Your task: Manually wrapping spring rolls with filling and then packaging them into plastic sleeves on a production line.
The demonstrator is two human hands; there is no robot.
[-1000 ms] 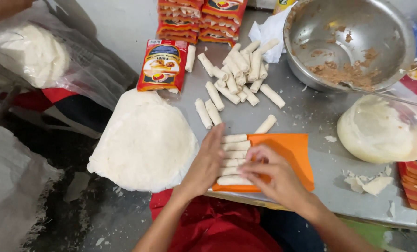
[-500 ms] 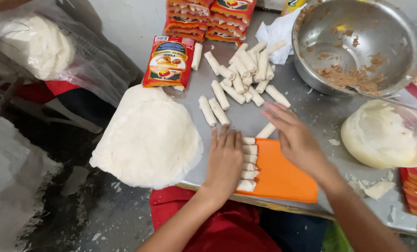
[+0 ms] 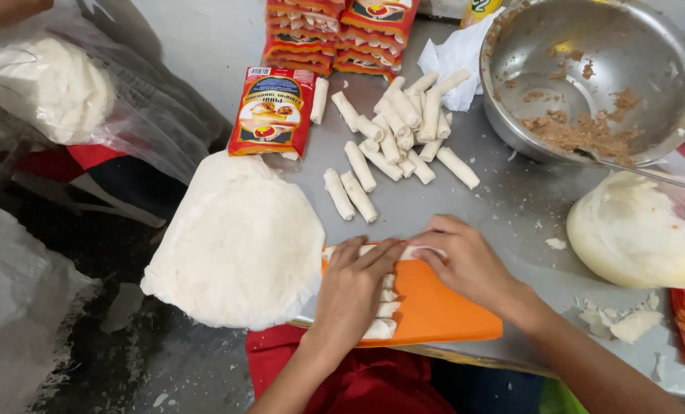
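On the steel worktop (image 3: 511,207), your left hand (image 3: 354,287) lies flat, fingers together, across rolls (image 3: 385,307) on the orange board (image 3: 434,310); your right hand (image 3: 465,257) presses another roll (image 3: 373,249), fingers together.

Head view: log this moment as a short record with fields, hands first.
left hand: left hand flat on the row of white rolls
right hand: right hand pressing the top roll
surface: orange cutting board on the grey table
beside board: stack of round wrappers
behind: loose pile of rolls, red packet, metal bowl with brown filling
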